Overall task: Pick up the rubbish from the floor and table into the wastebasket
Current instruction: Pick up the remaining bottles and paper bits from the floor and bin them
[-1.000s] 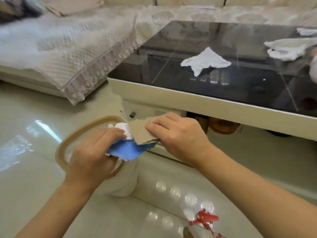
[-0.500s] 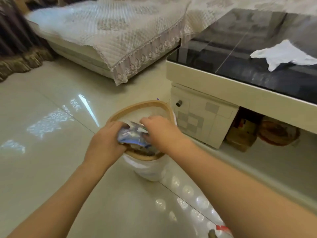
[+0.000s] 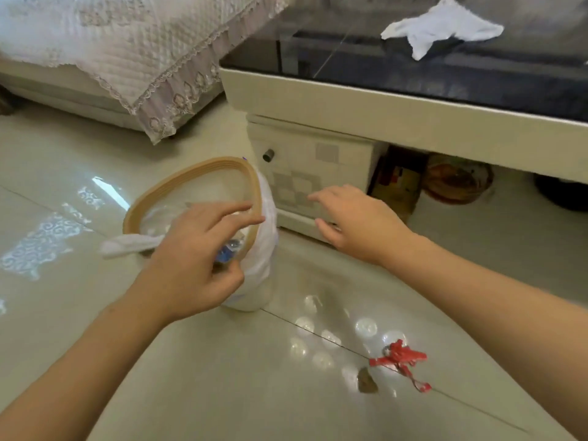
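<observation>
The wastebasket [image 3: 178, 186] has a tan rim and a white bag liner and stands on the floor by the table's corner. My left hand [image 3: 194, 259] hovers over its near rim, fingers spread, holding nothing. Blue rubbish [image 3: 226, 251] shows inside the basket under that hand. My right hand [image 3: 356, 218] is open to the right of the basket, in front of the table's drawer. A crumpled white tissue [image 3: 442, 25] lies on the dark glass table [image 3: 381, 100]. A red wrapper scrap [image 3: 399, 359] and a small brown scrap [image 3: 366, 381] lie on the floor at lower right.
A bed or sofa with a lace-edged quilted cover [image 3: 133, 49] fills the upper left. Boxes and a round basket [image 3: 458, 183] sit on the shelf under the table. A drawer with a metal knob [image 3: 269, 155] faces the wastebasket. The tiled floor is glossy.
Both hands have let go of the blue and cardboard rubbish, which dropped into the basket. My right hand has pulled away to the right; my left hand has opened above the rim.
</observation>
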